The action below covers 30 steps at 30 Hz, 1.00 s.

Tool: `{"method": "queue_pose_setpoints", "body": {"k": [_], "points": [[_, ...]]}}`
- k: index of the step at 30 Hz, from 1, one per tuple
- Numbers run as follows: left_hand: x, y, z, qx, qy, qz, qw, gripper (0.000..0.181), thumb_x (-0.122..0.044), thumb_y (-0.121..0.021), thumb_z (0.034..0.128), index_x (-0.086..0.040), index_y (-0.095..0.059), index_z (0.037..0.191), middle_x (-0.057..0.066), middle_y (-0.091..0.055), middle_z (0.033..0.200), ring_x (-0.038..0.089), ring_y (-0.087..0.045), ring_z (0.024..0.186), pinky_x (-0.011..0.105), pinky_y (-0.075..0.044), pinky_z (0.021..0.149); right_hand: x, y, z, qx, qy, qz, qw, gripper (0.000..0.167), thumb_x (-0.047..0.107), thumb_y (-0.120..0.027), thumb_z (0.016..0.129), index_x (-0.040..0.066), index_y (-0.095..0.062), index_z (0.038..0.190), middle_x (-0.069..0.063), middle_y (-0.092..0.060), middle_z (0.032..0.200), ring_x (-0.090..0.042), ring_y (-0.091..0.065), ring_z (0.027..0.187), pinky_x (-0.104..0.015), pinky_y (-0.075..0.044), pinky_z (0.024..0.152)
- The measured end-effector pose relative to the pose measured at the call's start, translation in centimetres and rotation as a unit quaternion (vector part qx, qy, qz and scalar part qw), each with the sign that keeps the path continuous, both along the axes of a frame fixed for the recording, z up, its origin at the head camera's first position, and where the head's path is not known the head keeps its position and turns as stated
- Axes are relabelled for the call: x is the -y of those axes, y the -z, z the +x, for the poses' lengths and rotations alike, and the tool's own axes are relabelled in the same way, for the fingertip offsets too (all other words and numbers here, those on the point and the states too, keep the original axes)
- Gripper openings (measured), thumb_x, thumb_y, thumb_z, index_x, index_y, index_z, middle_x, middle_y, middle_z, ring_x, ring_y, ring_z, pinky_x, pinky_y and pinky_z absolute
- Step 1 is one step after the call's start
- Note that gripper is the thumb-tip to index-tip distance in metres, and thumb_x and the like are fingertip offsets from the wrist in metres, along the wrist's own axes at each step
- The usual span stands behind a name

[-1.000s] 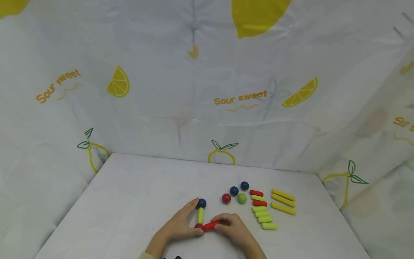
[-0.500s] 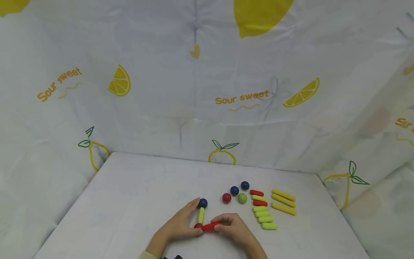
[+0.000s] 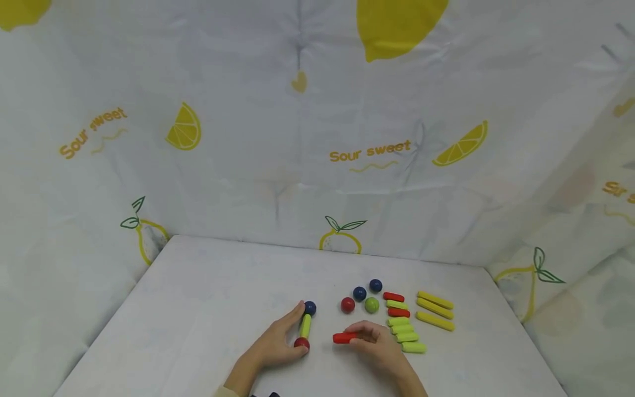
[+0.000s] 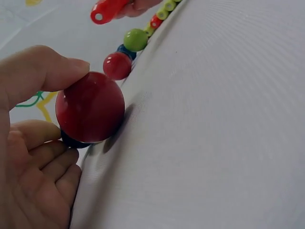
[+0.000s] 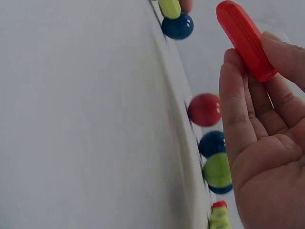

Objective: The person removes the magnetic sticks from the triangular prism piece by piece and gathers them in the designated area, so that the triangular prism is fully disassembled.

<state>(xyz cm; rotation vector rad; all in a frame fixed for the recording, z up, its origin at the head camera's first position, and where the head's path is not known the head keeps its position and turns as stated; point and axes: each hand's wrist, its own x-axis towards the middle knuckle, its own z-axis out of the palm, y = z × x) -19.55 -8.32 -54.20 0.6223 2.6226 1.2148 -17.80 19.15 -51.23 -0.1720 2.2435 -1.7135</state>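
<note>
My left hand [image 3: 273,344] spans a joined piece: thumb on a red ball [image 3: 301,344], index finger at a blue ball [image 3: 310,307], a lime-green rod [image 3: 305,326] between the balls. In the left wrist view the thumb presses the glossy red ball [image 4: 90,107], which hides most of the piece. To the right, my right hand [image 3: 379,347] pinches a short red rod [image 3: 344,338] between thumb and fingers, apart from the red ball. The right wrist view has this red rod [image 5: 246,40] tilted at the fingertips, lifted off the table.
Behind the right hand lie a loose red ball [image 3: 348,305], a green ball [image 3: 371,305] and two blue balls [image 3: 359,293]. Farther right are short red and lime-green rods [image 3: 404,336] in a column, then longer yellow rods [image 3: 434,321]. A printed cloth [image 3: 238,182] walls the white table [image 3: 198,298].
The right hand has drawn the red rod away from the held red ball, moving right and slightly farther back. The joined piece has tilted a little, its red-ball end shifting left.
</note>
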Motion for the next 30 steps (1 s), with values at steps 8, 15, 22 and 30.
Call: {"method": "queue_pose_setpoints", "body": {"k": [8,15,22,30], "points": [[0.3,0.3,0.0,-0.025,-0.020,0.055,0.9979,0.067,-0.039,-0.062,0.0887,-0.014,-0.038,0.146,0.000,-0.038,0.150,0.025,-0.038,0.138,0.047,-0.033,0.110,-5.0,-1.4,2.2,0.007,0.142,0.086,0.9861,0.036,0.022,-0.072,0.083,0.001,-0.065,0.111,-0.009,-0.066,0.107,-0.019,-0.061,0.093,-0.026,-0.056,0.081],[0.2,0.6,-0.1,-0.038,-0.028,0.090,0.9948,0.054,-0.021,-0.060,0.0910,-0.009,-0.044,0.141,0.006,-0.046,0.145,0.029,-0.043,0.134,0.045,-0.036,0.108,-9.2,-0.8,3.8,0.028,0.196,0.157,0.9676,0.041,0.029,-0.071,0.084,0.001,-0.064,0.113,-0.009,-0.066,0.109,-0.019,-0.059,0.095,-0.032,-0.056,0.082],[0.2,0.8,-0.2,-0.044,-0.013,0.090,0.9949,0.055,-0.024,-0.062,0.0905,-0.007,-0.046,0.140,0.008,-0.048,0.143,0.031,-0.045,0.132,0.043,-0.039,0.107,-11.4,-0.1,4.5,0.063,0.214,0.164,0.9608,0.057,0.042,-0.072,0.080,0.000,-0.061,0.118,-0.012,-0.065,0.114,-0.020,-0.060,0.098,-0.038,-0.055,0.085],[0.1,1.2,-0.2,-0.078,-0.007,0.043,0.9960,0.060,-0.027,-0.069,0.0850,-0.009,-0.048,0.138,0.007,-0.052,0.139,0.028,-0.049,0.128,0.042,-0.042,0.106,-11.9,1.0,4.3,0.071,0.231,0.155,0.9579,0.063,0.044,-0.075,0.077,-0.002,-0.059,0.118,-0.011,-0.068,0.108,-0.019,-0.061,0.093,-0.035,-0.055,0.081]]}}
